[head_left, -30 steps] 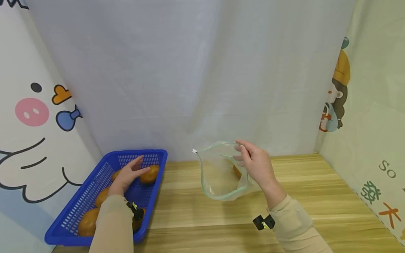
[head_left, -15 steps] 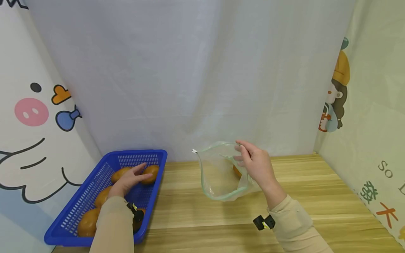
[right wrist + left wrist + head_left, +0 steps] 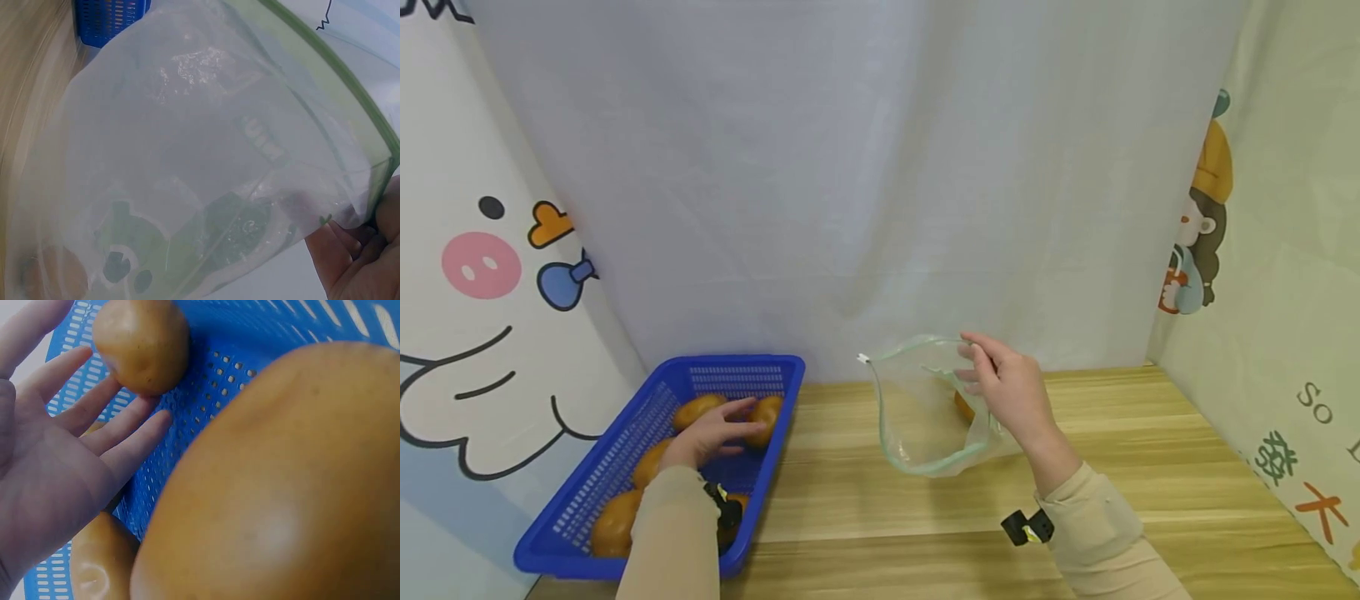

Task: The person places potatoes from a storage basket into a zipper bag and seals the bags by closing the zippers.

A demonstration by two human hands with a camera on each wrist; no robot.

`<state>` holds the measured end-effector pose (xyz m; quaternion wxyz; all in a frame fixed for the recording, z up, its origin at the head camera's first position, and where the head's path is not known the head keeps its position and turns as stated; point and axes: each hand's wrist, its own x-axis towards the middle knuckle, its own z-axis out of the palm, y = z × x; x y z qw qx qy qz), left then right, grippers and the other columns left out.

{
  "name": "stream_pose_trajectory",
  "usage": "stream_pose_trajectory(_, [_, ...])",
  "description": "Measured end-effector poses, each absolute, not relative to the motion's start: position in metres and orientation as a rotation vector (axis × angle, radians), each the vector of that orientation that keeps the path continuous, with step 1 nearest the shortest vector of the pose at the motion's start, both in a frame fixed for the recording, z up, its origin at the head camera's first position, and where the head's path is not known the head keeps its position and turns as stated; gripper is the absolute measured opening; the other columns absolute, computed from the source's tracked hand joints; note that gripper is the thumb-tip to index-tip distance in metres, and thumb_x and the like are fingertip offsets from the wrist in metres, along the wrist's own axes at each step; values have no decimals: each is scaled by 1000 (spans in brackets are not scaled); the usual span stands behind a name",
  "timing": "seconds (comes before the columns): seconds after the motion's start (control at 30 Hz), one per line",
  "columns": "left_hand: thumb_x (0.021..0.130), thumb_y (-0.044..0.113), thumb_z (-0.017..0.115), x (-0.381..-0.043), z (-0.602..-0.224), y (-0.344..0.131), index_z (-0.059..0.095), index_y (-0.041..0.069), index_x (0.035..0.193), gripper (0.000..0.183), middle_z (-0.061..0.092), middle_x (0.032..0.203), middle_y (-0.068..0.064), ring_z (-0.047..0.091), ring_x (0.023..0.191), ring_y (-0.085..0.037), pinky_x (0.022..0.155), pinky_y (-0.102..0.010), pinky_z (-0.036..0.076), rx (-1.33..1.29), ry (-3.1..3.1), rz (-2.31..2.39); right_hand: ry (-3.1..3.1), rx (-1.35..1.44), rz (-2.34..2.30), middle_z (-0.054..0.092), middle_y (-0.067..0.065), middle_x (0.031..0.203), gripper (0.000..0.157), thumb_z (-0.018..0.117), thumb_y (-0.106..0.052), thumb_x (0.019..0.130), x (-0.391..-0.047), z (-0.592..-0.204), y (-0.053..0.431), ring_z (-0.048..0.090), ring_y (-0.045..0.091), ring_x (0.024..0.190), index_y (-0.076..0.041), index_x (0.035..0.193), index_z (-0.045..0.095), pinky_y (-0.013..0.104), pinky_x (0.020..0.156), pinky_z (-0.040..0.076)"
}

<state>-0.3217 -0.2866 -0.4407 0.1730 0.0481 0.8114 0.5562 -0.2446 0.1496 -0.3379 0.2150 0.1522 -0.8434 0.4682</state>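
Note:
My left hand (image 3: 707, 437) is down inside a blue basket (image 3: 747, 360) with its fingers spread. Its fingertips are right by a smooth brown potato (image 3: 768, 417) in the far right corner, which shows as the upper potato (image 3: 142, 347) in the left wrist view. I cannot tell whether they press on it. My right hand (image 3: 1018, 396) pinches the rim of a clear zip bag (image 3: 917, 417) with a green edge, holding its mouth wide. Through the plastic, one potato (image 3: 57, 275) shows low in the bag. The right fingers are partly hidden behind the film.
Several other potatoes (image 3: 617, 523) lie along the basket's left side, some behind my left forearm. A white slider (image 3: 863, 358) sits at the bag's left corner. The wooden table (image 3: 835, 508) meets a pale curtain (image 3: 820, 208) behind, with printed panels on both sides.
My left hand has lowered a little in the basket and its fingers have spread beside the far right potato. The right hand and the bag stay in place. The head view has shifted slightly.

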Motion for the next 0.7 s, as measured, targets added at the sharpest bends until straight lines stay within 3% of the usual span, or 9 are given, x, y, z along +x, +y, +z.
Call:
stream_pose_trajectory(0.3, [91,18,71,-321,-444,-285,19,-3,155,86,18,153,-37,47,125,-50,100,-58,44,79,2240,1573,-2329,429,1291,69,18,118,34,47,-12,106,-244,-337,152,73,30,83,-3,135,59,30,40,47])
stream_pose_trajectory(0.5, [90,21,72,-320,-444,-285,27,-4,153,82,36,144,-35,60,110,-39,96,-57,47,65,2264,1560,-2329,425,1294,69,18,118,34,47,-13,106,-244,-336,153,73,30,83,-3,136,59,30,41,48])
stream_pose_trajectory(0.7, [87,20,75,-318,-444,-283,32,-3,149,78,49,132,-29,60,108,-38,95,-58,48,41,2261,1559,-2326,426,1296,69,18,118,34,47,-13,106,-244,-336,153,73,30,83,-3,136,59,30,40,48])
